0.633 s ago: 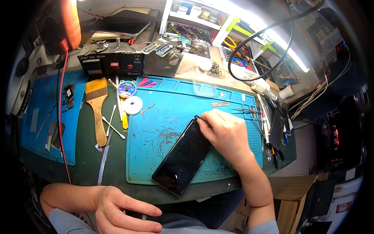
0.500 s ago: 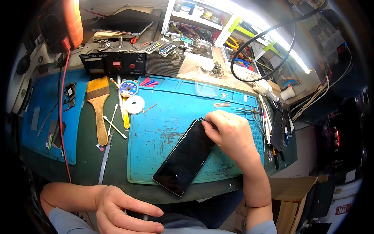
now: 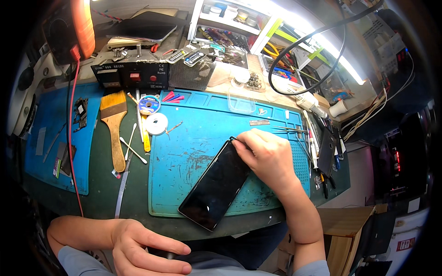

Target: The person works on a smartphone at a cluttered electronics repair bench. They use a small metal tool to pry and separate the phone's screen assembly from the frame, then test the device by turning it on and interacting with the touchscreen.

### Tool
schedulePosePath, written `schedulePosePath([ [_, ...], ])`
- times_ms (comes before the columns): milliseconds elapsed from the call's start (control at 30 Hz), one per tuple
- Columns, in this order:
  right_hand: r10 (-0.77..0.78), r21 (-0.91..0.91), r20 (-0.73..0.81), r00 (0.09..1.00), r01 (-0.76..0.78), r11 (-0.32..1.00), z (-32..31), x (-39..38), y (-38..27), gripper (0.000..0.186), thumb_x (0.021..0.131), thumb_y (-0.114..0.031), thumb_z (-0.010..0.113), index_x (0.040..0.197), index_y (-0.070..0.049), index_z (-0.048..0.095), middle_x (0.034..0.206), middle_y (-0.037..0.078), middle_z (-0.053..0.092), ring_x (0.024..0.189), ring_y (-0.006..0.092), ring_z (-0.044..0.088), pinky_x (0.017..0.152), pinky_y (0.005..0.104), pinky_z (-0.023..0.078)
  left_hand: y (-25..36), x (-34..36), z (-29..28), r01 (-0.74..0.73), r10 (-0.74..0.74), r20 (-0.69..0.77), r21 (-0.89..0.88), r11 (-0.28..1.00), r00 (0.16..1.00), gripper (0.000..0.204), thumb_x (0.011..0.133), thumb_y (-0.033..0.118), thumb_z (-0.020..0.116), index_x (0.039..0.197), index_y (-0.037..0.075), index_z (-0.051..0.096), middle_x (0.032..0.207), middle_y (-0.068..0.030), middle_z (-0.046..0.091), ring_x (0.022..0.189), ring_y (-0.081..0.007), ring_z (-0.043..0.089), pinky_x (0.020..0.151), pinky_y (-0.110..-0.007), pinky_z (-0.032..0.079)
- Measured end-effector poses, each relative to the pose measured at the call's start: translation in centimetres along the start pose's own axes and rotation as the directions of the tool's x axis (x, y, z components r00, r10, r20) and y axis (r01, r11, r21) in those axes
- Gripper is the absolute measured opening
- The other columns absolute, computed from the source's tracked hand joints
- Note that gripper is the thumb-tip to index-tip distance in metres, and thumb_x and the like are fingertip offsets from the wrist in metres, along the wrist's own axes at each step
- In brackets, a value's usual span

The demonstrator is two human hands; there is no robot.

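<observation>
Blue is the colour of the small mat (image 3: 53, 122) far left of the black phone (image 3: 215, 186). A wide brush (image 3: 114, 131) lies left of the phone, with crossed cotton sticks (image 3: 129, 146) beside it, maybe set there to leave room. Below and left of the phone, the left hand (image 3: 142, 246) curls over the lap; something dark shows by its fingers, but I cannot tell if it holds that. The phone lies flat, screen up, on the big blue mat (image 3: 172, 184), which likely saves it from scratches. At the phone's top corner, the right hand (image 3: 267, 154) pinches a small black bit (image 3: 233, 138), just fingertips, perhaps because it is tiny. Tweezers (image 3: 292, 130) lie up and right of the phone, easy to reach.
</observation>
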State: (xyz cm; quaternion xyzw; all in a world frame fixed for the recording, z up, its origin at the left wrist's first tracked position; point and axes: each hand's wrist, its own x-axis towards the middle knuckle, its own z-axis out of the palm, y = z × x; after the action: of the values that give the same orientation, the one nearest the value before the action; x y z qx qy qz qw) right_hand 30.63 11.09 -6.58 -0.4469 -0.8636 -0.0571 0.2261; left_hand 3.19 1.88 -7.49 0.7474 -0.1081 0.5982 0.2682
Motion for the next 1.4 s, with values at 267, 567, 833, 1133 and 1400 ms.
schedulePosePath([
  [267,0.019,0.041,0.078,0.997,-0.022,0.999,-0.9,0.1,-0.1,0.016,0.086,-0.018,0.070,0.080,-0.008,0.058,0.072,0.006,0.059,0.067,0.0248,0.063,0.058,0.0352,0.050,0.2,-0.2,-0.3,0.011,-0.011,0.007,-0.004,1.000,1.000,0.045,0.105,0.028,0.041,0.148,0.014,0.042,0.110,-0.0160,0.060,0.094,-0.0265,0.063,0.078,-0.046,0.061],
  [567,-0.012,0.009,-0.026,1.000,0.012,1.000,0.2,0.0,-0.1,0.018,0.086,-0.019,0.071,0.077,-0.011,0.058,0.072,0.003,0.059,0.066,0.0210,0.063,0.056,0.0331,0.049,0.2,-0.4,-0.2,0.010,-0.011,0.027,0.018,1.000,1.000,0.044,0.106,0.027,0.041,0.147,0.010,0.041,0.113,-0.0159,0.060,0.099,-0.0260,0.063,0.079,-0.044,0.062],
  [833,-0.035,-0.046,-0.059,0.998,0.032,0.998,0.6,0.1,-0.3,0.013,0.083,-0.015,0.074,0.080,-0.010,0.063,0.070,0.003,0.060,0.064,0.0220,0.062,0.055,0.0323,0.048,0.2,0.1,-0.2,0.023,-0.023,0.010,-0.021,1.000,1.000,0.046,0.104,0.028,0.042,0.148,0.019,0.044,0.108,-0.0166,0.060,0.090,-0.0275,0.064,0.077,-0.047,0.060],
  [1133,0.152,0.118,-0.062,0.986,-0.144,0.982,0.6,-0.2,0.1,0.012,0.089,-0.017,0.069,0.085,-0.009,0.062,0.079,0.005,0.065,0.065,0.0234,0.064,0.056,0.0321,0.050,0.2,0.0,-0.2,0.009,-0.009,0.002,-0.014,1.000,1.000,0.046,0.103,0.029,0.041,0.148,0.019,0.044,0.108,-0.0163,0.060,0.090,-0.0272,0.064,0.077,-0.047,0.060],
  [1400,0.209,-0.132,-0.091,0.974,-0.220,0.967,-1.2,-0.4,1.6,0.016,0.086,-0.019,0.071,0.098,-0.008,0.072,0.084,0.005,0.065,0.085,0.0252,0.064,0.071,0.0365,0.052,0.4,-0.1,-0.1,0.012,-0.012,0.015,0.007,1.000,1.000,0.045,0.105,0.028,0.041,0.148,0.014,0.043,0.111,-0.0161,0.060,0.095,-0.0266,0.063,0.079,-0.046,0.061],
])
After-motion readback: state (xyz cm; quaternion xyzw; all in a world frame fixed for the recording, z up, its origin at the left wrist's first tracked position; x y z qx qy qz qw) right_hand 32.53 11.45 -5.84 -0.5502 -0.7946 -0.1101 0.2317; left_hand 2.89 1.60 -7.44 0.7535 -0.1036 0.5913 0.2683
